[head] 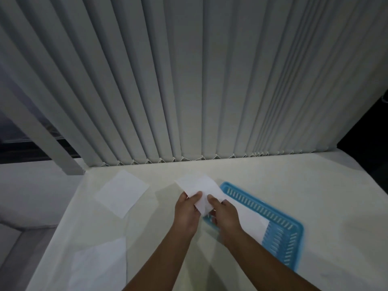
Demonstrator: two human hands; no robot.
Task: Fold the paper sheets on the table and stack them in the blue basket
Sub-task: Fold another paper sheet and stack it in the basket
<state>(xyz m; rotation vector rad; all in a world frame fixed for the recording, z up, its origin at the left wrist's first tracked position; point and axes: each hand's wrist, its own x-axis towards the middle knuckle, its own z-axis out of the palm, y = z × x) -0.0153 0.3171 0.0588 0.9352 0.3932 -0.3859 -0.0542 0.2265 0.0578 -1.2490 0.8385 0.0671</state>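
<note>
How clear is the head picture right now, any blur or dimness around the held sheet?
Head view: dim, bluish light, no glare; the held sheet and blue basket are smeared by motion blur; left hand and right hand are soft-edged; wide-angle distortion fans the vertical blinds outward.

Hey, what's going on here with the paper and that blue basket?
A person pinches a white paper sheet with the left hand and right hand, lifted at the left end of the blue slotted plastic basket. Other white paper lies inside it. On the cream table, a far flat sheet and a near flat sheet wait at left.
</note>
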